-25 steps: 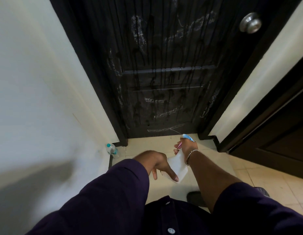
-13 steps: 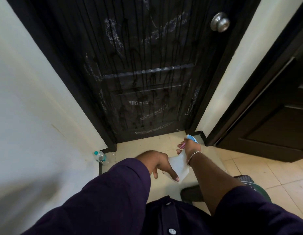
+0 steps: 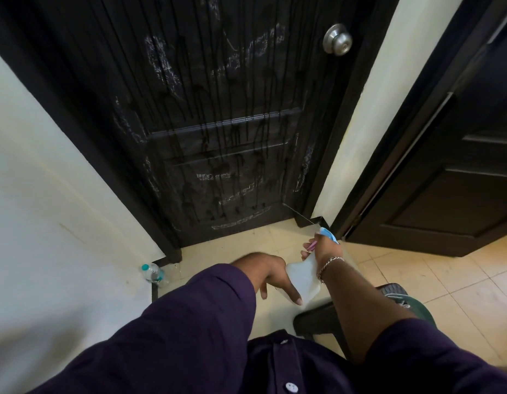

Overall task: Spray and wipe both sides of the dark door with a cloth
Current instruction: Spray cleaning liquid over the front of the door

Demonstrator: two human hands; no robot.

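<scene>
The dark door (image 3: 218,115) fills the upper middle, closed, streaked with wet drips and whitish smears, with a silver knob (image 3: 337,39) at upper right. My right hand (image 3: 323,247) grips a translucent spray bottle (image 3: 303,275) with a blue head and pink trigger, and a thin stream runs from it toward the door's lower right corner. My left hand (image 3: 270,273) hangs beside the bottle with fingers apart, pointing down, holding nothing. No cloth is visible.
A small plastic water bottle (image 3: 153,273) stands on the floor by the left wall. A second dark door (image 3: 451,177) stands at the right. A dark stool or chair edge (image 3: 320,319) and a green object (image 3: 417,305) lie under my right arm. The floor is beige tile.
The view has swung so the door sits further left and the right-hand door shows more. The spray stream now aims at the door's lower right corner. Both hands keep their pose.
</scene>
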